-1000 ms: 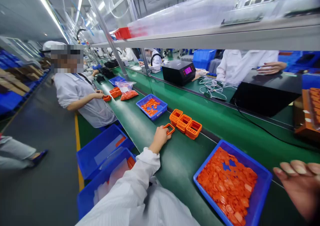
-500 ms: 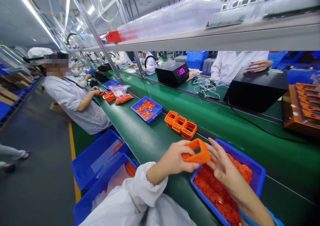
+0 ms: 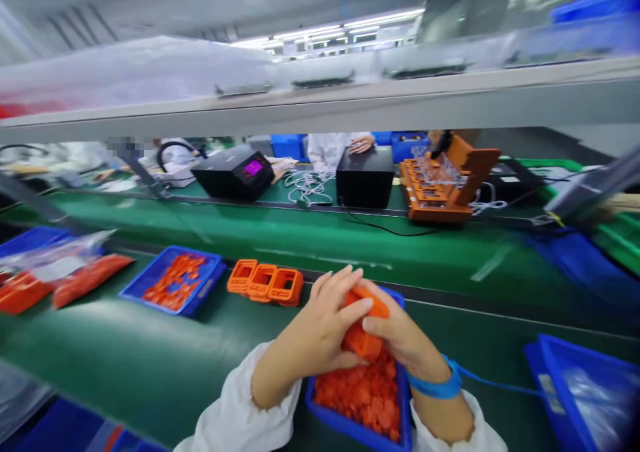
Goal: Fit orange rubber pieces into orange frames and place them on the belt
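An orange plastic housing (image 3: 361, 340) is held between my two hands, over a blue bin (image 3: 320, 412) of small orange-red parts (image 3: 357, 399). My left hand (image 3: 327, 322) is closed round the housing's left side, fingers reaching over its top. On its right side, my right hand (image 3: 403, 335) grips it, with the thumb lying across the near face. Fingers cover much of the housing. A blue strap (image 3: 437, 385) circles my right wrist. To the left of my hands, several open orange housings (image 3: 265, 282) stand in a row on the green bench (image 3: 165, 352).
A blue tray (image 3: 213, 285) of orange pieces and a bag of orange parts (image 3: 93, 279) lie left. At right is a blue bin with clear plastic (image 3: 565, 372). Beyond the green ledge are black boxes (image 3: 365, 179) and an orange fixture (image 3: 440, 185). A shelf (image 3: 320, 105) crosses above.
The view has swung right. My right hand, open beside the housing before, now grips it. The housing is tilted, and my left hand has shifted over its top.
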`<state>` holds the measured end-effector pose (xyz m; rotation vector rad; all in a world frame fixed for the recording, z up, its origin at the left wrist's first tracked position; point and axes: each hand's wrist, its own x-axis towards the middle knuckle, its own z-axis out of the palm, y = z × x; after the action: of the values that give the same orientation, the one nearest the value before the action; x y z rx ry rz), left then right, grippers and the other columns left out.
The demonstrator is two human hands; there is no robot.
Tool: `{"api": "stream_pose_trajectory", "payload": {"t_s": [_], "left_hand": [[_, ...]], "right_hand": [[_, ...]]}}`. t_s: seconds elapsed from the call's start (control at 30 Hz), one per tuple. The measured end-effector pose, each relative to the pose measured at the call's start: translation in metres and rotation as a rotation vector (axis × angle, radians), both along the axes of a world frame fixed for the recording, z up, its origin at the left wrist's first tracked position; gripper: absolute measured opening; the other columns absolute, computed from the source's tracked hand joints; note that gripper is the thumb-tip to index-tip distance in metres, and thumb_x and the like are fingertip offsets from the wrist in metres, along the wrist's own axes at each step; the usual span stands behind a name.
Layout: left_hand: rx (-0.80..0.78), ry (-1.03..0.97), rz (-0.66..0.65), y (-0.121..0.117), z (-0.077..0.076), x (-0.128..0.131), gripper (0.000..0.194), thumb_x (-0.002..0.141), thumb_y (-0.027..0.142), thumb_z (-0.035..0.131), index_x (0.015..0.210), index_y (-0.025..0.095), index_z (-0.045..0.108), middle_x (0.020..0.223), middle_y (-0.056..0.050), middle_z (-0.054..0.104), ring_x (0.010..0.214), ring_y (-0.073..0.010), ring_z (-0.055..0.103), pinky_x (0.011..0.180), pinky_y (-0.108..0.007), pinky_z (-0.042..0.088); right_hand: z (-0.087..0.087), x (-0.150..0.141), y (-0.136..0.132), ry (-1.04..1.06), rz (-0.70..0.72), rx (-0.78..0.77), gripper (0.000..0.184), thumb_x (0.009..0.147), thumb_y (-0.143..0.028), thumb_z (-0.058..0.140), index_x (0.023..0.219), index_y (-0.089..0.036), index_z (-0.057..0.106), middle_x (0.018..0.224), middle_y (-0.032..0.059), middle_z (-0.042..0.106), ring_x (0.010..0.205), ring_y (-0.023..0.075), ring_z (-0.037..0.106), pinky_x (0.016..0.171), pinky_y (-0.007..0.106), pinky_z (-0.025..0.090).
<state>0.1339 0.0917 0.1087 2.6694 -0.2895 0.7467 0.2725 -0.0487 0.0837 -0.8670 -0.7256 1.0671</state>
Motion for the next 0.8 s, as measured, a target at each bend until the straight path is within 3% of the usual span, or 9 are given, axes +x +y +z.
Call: {"api": "stream_pose_trajectory", "payload": {"t_s": [0.07, 0.13, 0.33, 0.47, 0.6, 0.7, 0.73, 0.8], "left_hand": [[0.031, 0.134, -0.061, -0.001, 0.006, 0.011, 0.079, 0.082, 0.027, 0.083, 0.150, 0.028, 0.043, 0.155, -0.018, 0.054, 0.147, -0.0383, 0.051, 0.122, -0.059, 0.036], [0.013, 0.168, -0.078, -0.003, 0.008, 0.017, 0.071, 0.078, 0.018, 0.074, 0.144, 0.027, 0.050, 0.143, -0.014, 0.064, 0.135, -0.0335, 0.060, 0.115, -0.052, 0.043], [-0.051, 0.107, -0.111, 0.009, -0.002, 0.017, 0.070, 0.074, 0.022, 0.071, 0.141, 0.031, 0.054, 0.139, -0.010, 0.067, 0.124, -0.0312, 0.066, 0.107, -0.048, 0.044], [-0.043, 0.157, -0.098, 0.018, -0.017, 0.017, 0.073, 0.080, 0.023, 0.076, 0.147, 0.034, 0.049, 0.147, -0.010, 0.063, 0.133, -0.0316, 0.062, 0.117, -0.052, 0.038], [-0.075, 0.132, 0.134, 0.015, -0.038, 0.018, 0.104, 0.081, 0.040, 0.089, 0.162, 0.021, 0.025, 0.167, -0.029, 0.036, 0.154, -0.0451, 0.041, 0.121, -0.066, 0.038], [-0.084, 0.401, 0.179, 0.004, -0.050, 0.022, 0.084, 0.078, 0.048, 0.093, 0.144, 0.020, 0.050, 0.155, -0.026, 0.050, 0.140, -0.0442, 0.053, 0.111, -0.063, 0.051], [-0.063, 0.529, 0.133, -0.001, -0.053, 0.023, 0.075, 0.077, 0.047, 0.094, 0.136, 0.020, 0.057, 0.150, -0.023, 0.055, 0.135, -0.0432, 0.058, 0.108, -0.063, 0.053], [0.002, 0.731, 0.001, -0.011, -0.060, 0.027, 0.076, 0.072, 0.048, 0.097, 0.134, 0.019, 0.063, 0.149, -0.022, 0.058, 0.132, -0.0443, 0.059, 0.106, -0.062, 0.055]], "right_hand": [[0.001, 0.004, 0.000, -0.053, 0.112, 0.051, 0.068, 0.079, -0.057, 0.095, 0.135, -0.026, 0.071, 0.142, 0.0117, 0.069, 0.136, 0.0329, 0.064, 0.122, 0.052, 0.045], [0.001, 0.005, 0.001, -0.089, 0.122, 0.077, 0.066, 0.082, -0.065, 0.090, 0.132, -0.026, 0.073, 0.139, 0.0119, 0.070, 0.132, 0.0317, 0.066, 0.120, 0.052, 0.047], [-0.004, 0.002, 0.013, -0.035, 0.166, 0.022, 0.079, 0.073, -0.071, 0.093, 0.133, -0.023, 0.074, 0.141, 0.0127, 0.069, 0.134, 0.0362, 0.063, 0.122, 0.056, 0.043], [-0.012, 0.007, 0.014, -0.013, 0.162, -0.004, 0.076, 0.073, -0.062, 0.097, 0.134, -0.025, 0.073, 0.144, 0.0108, 0.067, 0.140, 0.0358, 0.059, 0.127, 0.056, 0.037], [-0.018, 0.034, -0.006, 0.042, -0.014, -0.078, 0.072, 0.073, -0.037, 0.099, 0.137, -0.024, 0.069, 0.140, 0.0126, 0.072, 0.131, 0.0341, 0.067, 0.123, 0.057, 0.043], [-0.020, 0.056, -0.025, 0.135, -0.226, -0.039, 0.069, 0.074, -0.033, 0.095, 0.137, -0.028, 0.067, 0.141, 0.0135, 0.072, 0.133, 0.0355, 0.067, 0.122, 0.062, 0.043], [-0.020, 0.061, -0.029, 0.151, -0.298, -0.012, 0.068, 0.075, -0.035, 0.094, 0.137, -0.029, 0.068, 0.144, 0.0132, 0.070, 0.136, 0.0360, 0.065, 0.123, 0.063, 0.042], [-0.021, 0.065, -0.032, 0.175, -0.407, 0.032, 0.067, 0.074, -0.038, 0.094, 0.136, -0.031, 0.069, 0.148, 0.0118, 0.067, 0.139, 0.0375, 0.063, 0.125, 0.066, 0.038]]}}
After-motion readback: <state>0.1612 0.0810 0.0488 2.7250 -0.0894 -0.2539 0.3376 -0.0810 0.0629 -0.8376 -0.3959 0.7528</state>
